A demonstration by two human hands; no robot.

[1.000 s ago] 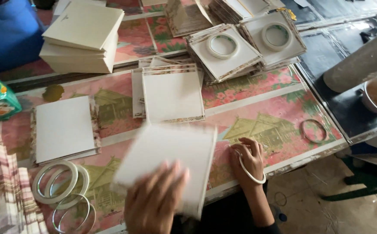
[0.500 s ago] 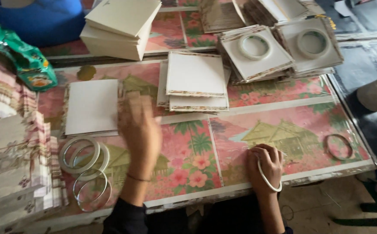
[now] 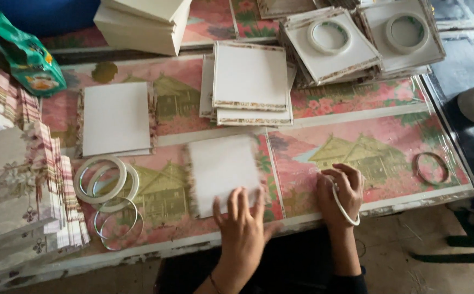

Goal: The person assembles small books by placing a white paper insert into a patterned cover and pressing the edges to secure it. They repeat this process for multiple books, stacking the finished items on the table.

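left fingers flat on white card | right fingers grip tape ring

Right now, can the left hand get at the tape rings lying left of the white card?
Probably yes. The left hand rests flat on the white card, and the tape rings lie on the table just beside it, with nothing between them.
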